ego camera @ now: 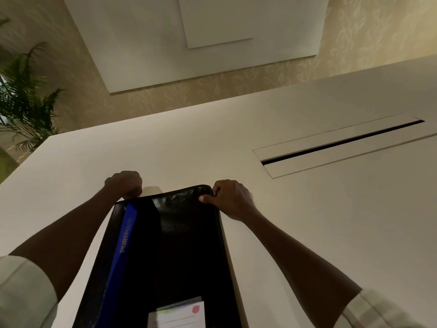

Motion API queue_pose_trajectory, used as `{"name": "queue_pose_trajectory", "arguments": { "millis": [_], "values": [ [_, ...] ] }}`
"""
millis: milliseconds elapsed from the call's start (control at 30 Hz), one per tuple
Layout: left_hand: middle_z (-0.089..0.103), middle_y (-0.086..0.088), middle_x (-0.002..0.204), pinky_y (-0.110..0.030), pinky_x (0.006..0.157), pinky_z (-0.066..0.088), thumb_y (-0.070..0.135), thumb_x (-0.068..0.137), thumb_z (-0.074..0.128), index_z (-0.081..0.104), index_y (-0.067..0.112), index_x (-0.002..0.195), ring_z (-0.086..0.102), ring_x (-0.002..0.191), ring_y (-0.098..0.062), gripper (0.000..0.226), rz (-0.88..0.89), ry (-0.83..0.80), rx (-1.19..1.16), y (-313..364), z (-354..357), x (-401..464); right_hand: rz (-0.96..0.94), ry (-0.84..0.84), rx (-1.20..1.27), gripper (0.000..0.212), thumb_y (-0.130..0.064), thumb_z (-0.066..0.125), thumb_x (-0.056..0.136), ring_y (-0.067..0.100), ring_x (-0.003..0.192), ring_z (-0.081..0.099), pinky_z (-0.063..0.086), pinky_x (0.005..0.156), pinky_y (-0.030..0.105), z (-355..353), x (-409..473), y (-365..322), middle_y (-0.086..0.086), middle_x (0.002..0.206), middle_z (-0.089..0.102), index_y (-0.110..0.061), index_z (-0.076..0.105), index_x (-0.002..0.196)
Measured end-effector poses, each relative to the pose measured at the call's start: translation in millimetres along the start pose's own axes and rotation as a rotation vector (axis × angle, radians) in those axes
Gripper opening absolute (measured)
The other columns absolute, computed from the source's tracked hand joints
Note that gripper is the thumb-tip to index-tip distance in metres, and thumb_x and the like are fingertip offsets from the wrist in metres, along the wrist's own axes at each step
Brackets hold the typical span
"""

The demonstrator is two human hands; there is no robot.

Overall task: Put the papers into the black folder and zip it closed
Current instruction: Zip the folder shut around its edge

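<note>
- We found the black folder lying flat on the white bench, directly in front of us, with its long axis running straight away from the body.
- Our left hand sat at the far left corner, fingers curled shut over the folder's edge; what exactly it pinched was hidden under the knuckles.
- Our right hand was clamped on the far right corner, thumb pressed on the top face and fingers wrapped around the rim.
- Both hands therefore lay at the far short end, one on each side of the long axis, and neither was clearly nearer than the other.
- A blue band printed with lettering ran lengthwise along the left side, and a label card showed at the near end.
- We saw no loose papers; we judged them to be inside already, though the cover hid this.
- We could not make out the zip pull. We judged that the closing stroke would have to follow the rim around these far corners, one hand steadying the folder.
</note>
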State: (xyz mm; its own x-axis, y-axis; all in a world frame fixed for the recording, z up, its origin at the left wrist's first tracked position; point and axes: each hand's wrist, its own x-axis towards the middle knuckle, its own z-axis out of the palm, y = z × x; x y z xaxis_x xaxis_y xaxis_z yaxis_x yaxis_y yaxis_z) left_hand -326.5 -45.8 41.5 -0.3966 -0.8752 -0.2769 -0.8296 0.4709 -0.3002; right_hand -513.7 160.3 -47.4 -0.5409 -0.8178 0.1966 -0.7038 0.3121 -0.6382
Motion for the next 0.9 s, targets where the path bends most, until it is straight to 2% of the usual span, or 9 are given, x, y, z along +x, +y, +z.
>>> {"name": "queue_pose_trajectory", "arguments": {
  "millis": [100,200,267,400,500,567,667,733,900],
  "values": [
    [0.068,-0.013,0.092,-0.037,0.086,0.054,0.016,0.086,0.062,0.063,0.006,0.072,0.069,0.095,-0.028,0.017,-0.036,-0.059,-0.028,-14,-1,-2,0.004,0.002,-0.004,0.054,-0.080,0.058,0.063,0.007,0.064,0.056,0.041,0.057,0.027,0,0,0,-0.013,0.062,0.057,-0.027,0.051,0.061],
    [0.062,-0.006,0.063,-0.028,0.061,0.055,0.009,0.085,0.061,0.055,0.009,0.058,0.065,0.052,-0.019,0.028,-0.093,-0.052,-0.118,-21,0,-3,0.003,-0.001,-0.002,0.053,-0.080,0.058,0.063,0.006,0.063,0.054,0.037,0.056,0.026,-1,0,0,-0.013,0.063,0.056,-0.028,0.050,0.061],
    [0.063,-0.005,0.055,-0.022,0.051,0.052,0.005,0.084,0.057,0.060,0.007,0.064,0.061,0.039,-0.016,0.020,-0.099,-0.028,-0.114,-20,2,-6,0.010,-0.001,-0.003,0.054,-0.081,0.058,0.062,0.005,0.062,0.053,0.037,0.055,0.026,-1,0,0,-0.013,0.063,0.057,-0.028,0.050,0.061],
    [0.060,0.000,0.054,-0.021,0.053,0.051,0.000,0.081,0.049,0.063,0.008,0.078,0.069,0.056,-0.016,0.017,-0.034,0.003,0.031,-18,6,-7,0.018,-0.003,-0.006,0.054,-0.082,0.056,0.061,0.007,0.065,0.056,0.045,0.059,0.027,-1,-1,-1,-0.014,0.064,0.058,-0.028,0.051,0.062],
    [0.066,-0.004,0.076,-0.025,0.063,0.048,0.002,0.081,0.049,0.064,0.007,0.094,0.071,0.084,-0.022,0.021,0.006,0.056,0.132,-23,13,-5,0.015,-0.006,-0.014,0.055,-0.083,0.055,0.062,0.008,0.066,0.057,0.044,0.058,0.027,-2,-2,-1,-0.013,0.064,0.057,-0.028,0.051,0.062],
    [0.067,-0.004,0.082,-0.026,0.062,0.045,0.002,0.079,0.051,0.063,0.009,0.090,0.066,0.080,-0.023,0.018,0.016,0.069,0.128,-27,17,-1,0.015,-0.005,-0.015,0.055,-0.083,0.055,0.062,0.007,0.065,0.056,0.041,0.057,0.026,-3,-2,-1,-0.013,0.064,0.057,-0.028,0.051,0.062],
    [0.053,-0.003,0.064,-0.028,0.061,0.042,0.001,0.079,0.052,0.057,0.008,0.078,0.053,0.066,-0.021,0.008,-0.003,0.137,-0.015,-31,26,2,0.018,0.000,-0.016,0.055,-0.083,0.056,0.062,0.005,0.064,0.055,0.039,0.056,0.025,-2,-3,-2,-0.013,0.064,0.058,-0.028,0.051,0.062],
    [0.049,-0.005,0.062,-0.030,0.062,0.043,-0.001,0.079,0.053,0.051,0.006,0.067,0.054,0.066,-0.024,0.013,-0.017,0.208,-0.167,-33,34,1,0.028,-0.005,-0.019,0.055,-0.083,0.056,0.062,0.005,0.063,0.055,0.038,0.055,0.025,-3,-4,-4,-0.013,0.064,0.059,-0.028,0.053,0.064],
    [0.062,-0.024,0.090,-0.042,0.077,0.050,0.009,0.093,0.050,0.056,0.000,0.076,0.063,0.094,-0.044,0.021,-0.100,0.389,-0.527,-33,62,-28,0.072,-0.010,-0.060,0.051,-0.077,0.056,0.069,0.011,0.067,0.058,0.038,0.055,0.026,-6,-14,-14,-0.011,0.068,0.061,-0.026,0.056,0.072]
  ]
}}
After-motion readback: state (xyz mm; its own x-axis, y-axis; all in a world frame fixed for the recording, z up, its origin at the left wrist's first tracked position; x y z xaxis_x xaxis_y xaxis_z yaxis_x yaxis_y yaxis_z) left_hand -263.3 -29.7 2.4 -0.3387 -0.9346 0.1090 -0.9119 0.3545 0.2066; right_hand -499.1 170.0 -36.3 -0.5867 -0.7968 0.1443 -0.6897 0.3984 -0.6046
